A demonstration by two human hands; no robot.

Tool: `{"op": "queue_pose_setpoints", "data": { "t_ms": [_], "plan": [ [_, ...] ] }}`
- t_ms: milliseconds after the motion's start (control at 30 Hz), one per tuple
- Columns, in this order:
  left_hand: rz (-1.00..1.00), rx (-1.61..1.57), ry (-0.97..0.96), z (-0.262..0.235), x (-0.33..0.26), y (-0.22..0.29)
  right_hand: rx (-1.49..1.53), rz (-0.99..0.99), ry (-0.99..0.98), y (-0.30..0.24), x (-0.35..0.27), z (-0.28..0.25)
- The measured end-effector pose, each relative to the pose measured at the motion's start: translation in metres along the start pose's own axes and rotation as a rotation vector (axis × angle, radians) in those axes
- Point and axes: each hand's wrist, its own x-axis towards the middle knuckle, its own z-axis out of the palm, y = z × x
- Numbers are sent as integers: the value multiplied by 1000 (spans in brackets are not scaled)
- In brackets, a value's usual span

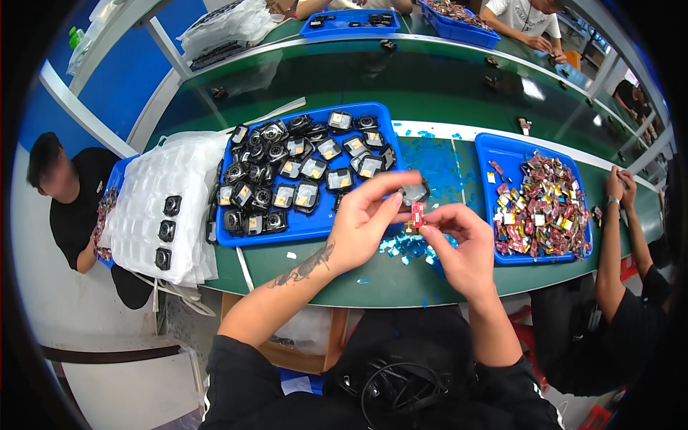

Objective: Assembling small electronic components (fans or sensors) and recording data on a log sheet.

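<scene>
Both my hands are raised close together over the green bench [322, 292]. My left hand [367, 221] is closed, thumb and fingers pinching a small black housing [415, 193] with a greyish face. Just below that housing, my right hand [464, 247] grips a small red circuit board [417, 213] between thumb and fingers. The board sits right by the housing; whether they are joined I cannot tell. Beneath the hands lie shiny blue film scraps [408, 247]. Left of my hands, a blue tray [304, 237] holds many similar black housings [307, 193].
To the right, a blue tray [486, 197] is heaped with small red and yellow circuit boards [545, 208]. White moulded trays [140, 215] are stacked at left, several black units on top. Beyond runs a dark green conveyor [322, 79]. Co-workers sit left, right and across.
</scene>
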Motion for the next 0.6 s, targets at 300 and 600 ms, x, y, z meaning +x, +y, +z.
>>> {"op": "queue_pose_setpoints", "data": {
  "t_ms": [300,600],
  "plan": [
    [299,636,-136,-8,-4,4,415,184,-146,-11,6,-11],
    [212,665,-261,-11,-5,5,322,334,-410,-12,20,-34]
  ]
}}
